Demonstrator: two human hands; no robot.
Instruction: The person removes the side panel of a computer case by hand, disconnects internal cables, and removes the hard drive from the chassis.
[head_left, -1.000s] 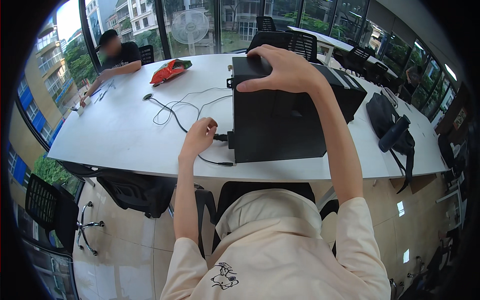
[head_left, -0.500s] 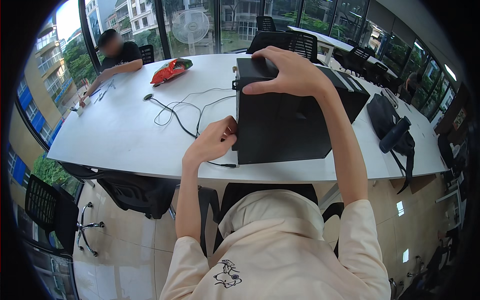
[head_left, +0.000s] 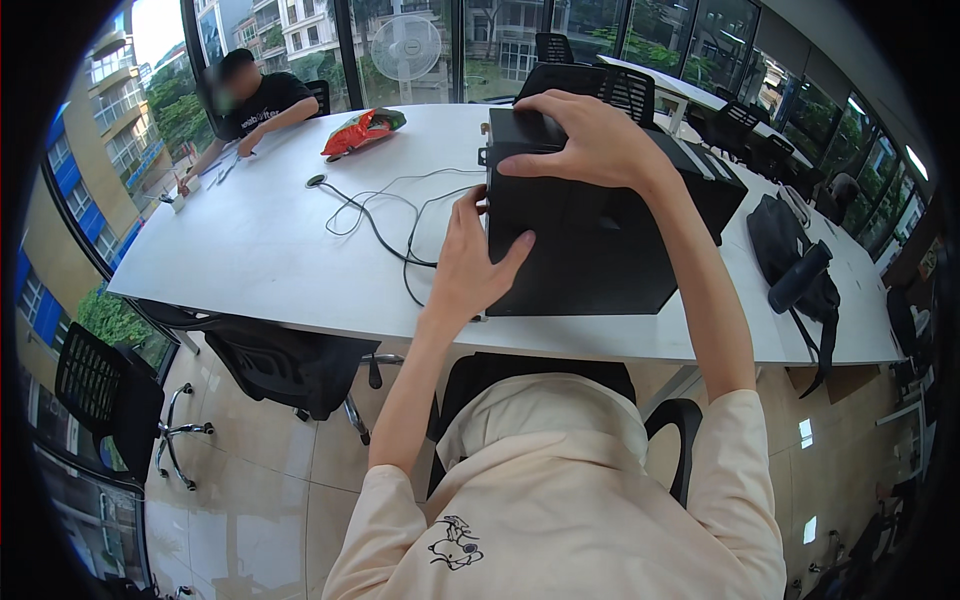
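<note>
Both hands are resting on a large black box-shaped computer case (head_left: pixel 600 235) that is sitting on the long white table (head_left: pixel 250 250), near its front edge. The left hand (head_left: pixel 475 265) is reaching up from a straight forearm, its palm lying flat against the case's near left corner, fingers spread and the thumb pressing on the front face; it is touching rather than gripping. The right hand (head_left: pixel 590 140) is arching over from a raised, bent arm and is lying on the case's top far-left edge, fingers splayed wide and curling over the rim.

The case's long axis is running away from the person and slightly to the right, with its broad dark face turned toward the camera.

Thin black cables (head_left: pixel 385 215) are looping across the table just left of the case. Farther off, a red snack bag (head_left: pixel 360 130) is lying, and a seated person (head_left: pixel 250 100) is leaning at the far left corner. A black bag (head_left: pixel 790 255) is resting to the right.
</note>
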